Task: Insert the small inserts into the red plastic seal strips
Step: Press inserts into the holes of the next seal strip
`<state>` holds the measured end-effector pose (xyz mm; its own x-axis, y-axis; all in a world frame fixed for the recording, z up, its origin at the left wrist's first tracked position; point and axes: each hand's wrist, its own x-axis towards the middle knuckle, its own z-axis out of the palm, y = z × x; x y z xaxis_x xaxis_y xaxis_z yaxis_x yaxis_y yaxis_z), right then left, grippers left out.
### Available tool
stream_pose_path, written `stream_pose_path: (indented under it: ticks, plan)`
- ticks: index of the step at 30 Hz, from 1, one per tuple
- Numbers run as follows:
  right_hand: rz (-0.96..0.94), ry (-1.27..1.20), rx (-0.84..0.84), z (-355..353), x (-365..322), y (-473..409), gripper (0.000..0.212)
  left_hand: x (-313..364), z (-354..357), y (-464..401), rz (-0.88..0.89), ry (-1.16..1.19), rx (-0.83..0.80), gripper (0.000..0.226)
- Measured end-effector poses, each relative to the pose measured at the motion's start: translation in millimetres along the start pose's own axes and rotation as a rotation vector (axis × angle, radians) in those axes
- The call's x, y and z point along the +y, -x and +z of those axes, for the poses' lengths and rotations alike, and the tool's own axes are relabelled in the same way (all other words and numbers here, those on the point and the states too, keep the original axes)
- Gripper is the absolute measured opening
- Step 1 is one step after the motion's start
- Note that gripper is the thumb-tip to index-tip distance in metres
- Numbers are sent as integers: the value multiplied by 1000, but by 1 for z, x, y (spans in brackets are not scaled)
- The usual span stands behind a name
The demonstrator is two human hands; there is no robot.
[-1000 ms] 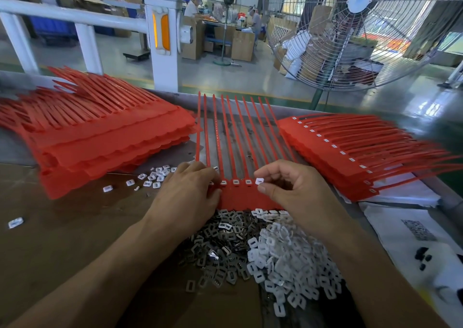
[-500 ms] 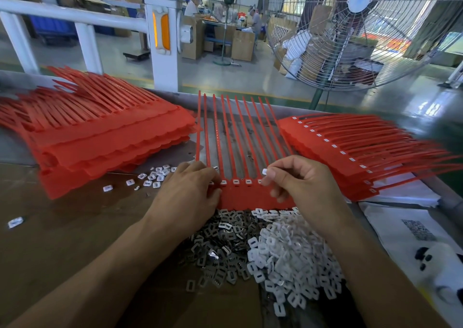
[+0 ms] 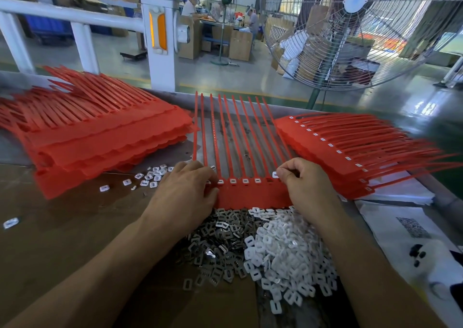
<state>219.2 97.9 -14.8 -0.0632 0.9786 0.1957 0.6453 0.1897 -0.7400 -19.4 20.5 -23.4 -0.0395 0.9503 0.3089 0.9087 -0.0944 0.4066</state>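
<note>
right hand [image 3: 304, 185] pinching white square insert [image 3: 275, 175], ribbed red seal strips [image 3: 240, 140]

floor: glossy green-grey [image 3: 250, 82] | white railing [image 3: 75, 16] | big caged fan [image 3: 355, 27] | cardboard boxes [image 3: 240, 44]

Seal strip sheet [image 3: 250, 195] between two strip stacks [image 3: 105, 137] [image 3: 350, 152] (insert pile [image 3: 263, 247] just before it).

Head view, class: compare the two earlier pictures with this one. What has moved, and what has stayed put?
The right hand has shifted rightward along the red seal strip, carrying a white insert in its grip toward the strip's right end. The left hand still presses the strip's left end. Four seated inserts, both insert piles and both red stacks are unchanged.
</note>
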Motion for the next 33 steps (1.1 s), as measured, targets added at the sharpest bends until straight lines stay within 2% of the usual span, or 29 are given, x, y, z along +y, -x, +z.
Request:
stream_pose_path:
  ticks: [10,33]
  plan:
    - [6,147,-71,8,-7,-5,12,1,0,0,0,6,9,23]
    - [35,225,-69,9,-8,-8,11,2,-2,0,-5,7,-13,22]
